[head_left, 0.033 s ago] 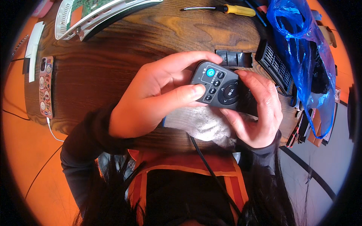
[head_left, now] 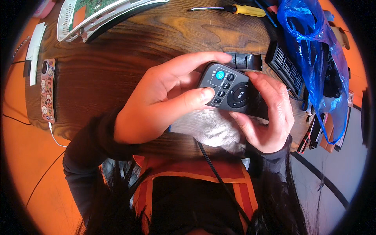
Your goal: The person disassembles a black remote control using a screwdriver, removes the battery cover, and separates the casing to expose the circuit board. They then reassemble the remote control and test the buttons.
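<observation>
Above the table's near part, both hands hold a dark grey remote control (head_left: pixel 232 88) tilted, its button side facing up. It has a blue power button, several small black buttons and a round pad. My left hand (head_left: pixel 150 103) grips its left end, thumb on the face and index finger along the top edge. My right hand (head_left: pixel 272 113) is closed round the right end, which its fingers partly hide. Beneath the remote lies a grey-white cloth (head_left: pixel 205 127). Just beyond it sits a black plastic piece with compartments (head_left: pixel 246 61).
A yellow-handled screwdriver (head_left: pixel 248 10) lies at the far side. A blue plastic bag (head_left: pixel 309 43) and a black slotted part (head_left: pixel 285 68) are on the right. Far left stands a white casing with a circuit board (head_left: pixel 92 19); nearer is a phone (head_left: pixel 49 90) plugged into a white cable.
The remote control has shifted and tilted very slightly to the right in my hands. Both hands keep their hold.
</observation>
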`<move>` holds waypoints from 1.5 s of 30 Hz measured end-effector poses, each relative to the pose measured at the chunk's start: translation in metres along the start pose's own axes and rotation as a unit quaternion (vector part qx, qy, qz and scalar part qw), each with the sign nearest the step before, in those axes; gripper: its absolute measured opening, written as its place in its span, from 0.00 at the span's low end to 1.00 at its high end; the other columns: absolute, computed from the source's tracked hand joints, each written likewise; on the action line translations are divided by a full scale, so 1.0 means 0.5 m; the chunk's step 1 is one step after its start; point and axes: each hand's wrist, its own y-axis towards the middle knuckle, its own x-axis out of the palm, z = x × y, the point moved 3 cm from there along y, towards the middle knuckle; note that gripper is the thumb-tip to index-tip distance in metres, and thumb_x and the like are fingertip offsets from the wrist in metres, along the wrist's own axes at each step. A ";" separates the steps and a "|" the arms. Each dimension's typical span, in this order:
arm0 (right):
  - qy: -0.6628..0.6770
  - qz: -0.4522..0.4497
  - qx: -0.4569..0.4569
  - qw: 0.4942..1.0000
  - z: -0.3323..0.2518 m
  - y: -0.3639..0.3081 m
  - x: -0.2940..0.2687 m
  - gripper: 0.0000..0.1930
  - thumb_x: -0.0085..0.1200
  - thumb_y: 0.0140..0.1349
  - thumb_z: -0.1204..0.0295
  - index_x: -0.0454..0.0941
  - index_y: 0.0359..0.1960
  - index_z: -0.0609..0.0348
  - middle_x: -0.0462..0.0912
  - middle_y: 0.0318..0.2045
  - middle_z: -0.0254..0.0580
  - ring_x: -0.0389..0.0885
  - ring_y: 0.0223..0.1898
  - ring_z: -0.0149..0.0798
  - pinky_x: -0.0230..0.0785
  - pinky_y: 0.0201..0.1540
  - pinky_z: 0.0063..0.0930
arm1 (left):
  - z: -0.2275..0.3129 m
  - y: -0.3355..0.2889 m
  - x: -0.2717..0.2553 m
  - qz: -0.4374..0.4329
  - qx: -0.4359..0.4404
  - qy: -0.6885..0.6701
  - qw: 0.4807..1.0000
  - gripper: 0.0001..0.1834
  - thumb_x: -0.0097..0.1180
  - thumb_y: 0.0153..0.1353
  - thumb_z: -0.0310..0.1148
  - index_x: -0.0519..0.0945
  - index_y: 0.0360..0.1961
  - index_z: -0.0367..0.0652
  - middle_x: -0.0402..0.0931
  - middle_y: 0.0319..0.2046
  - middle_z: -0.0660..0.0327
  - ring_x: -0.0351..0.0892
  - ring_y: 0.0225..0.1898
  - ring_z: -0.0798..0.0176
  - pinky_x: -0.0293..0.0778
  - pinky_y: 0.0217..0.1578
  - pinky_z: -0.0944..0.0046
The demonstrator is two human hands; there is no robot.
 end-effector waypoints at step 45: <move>0.136 0.014 -0.102 0.985 -0.038 0.019 -0.002 0.25 0.56 0.55 0.57 0.74 0.42 0.70 0.75 0.33 0.49 0.75 0.32 0.42 0.64 0.36 0.32 | 0.041 -0.039 0.015 0.020 0.228 0.322 0.919 0.19 0.64 0.43 0.20 0.77 0.40 0.30 0.78 0.37 0.48 0.80 0.40 0.55 0.74 0.42 0.63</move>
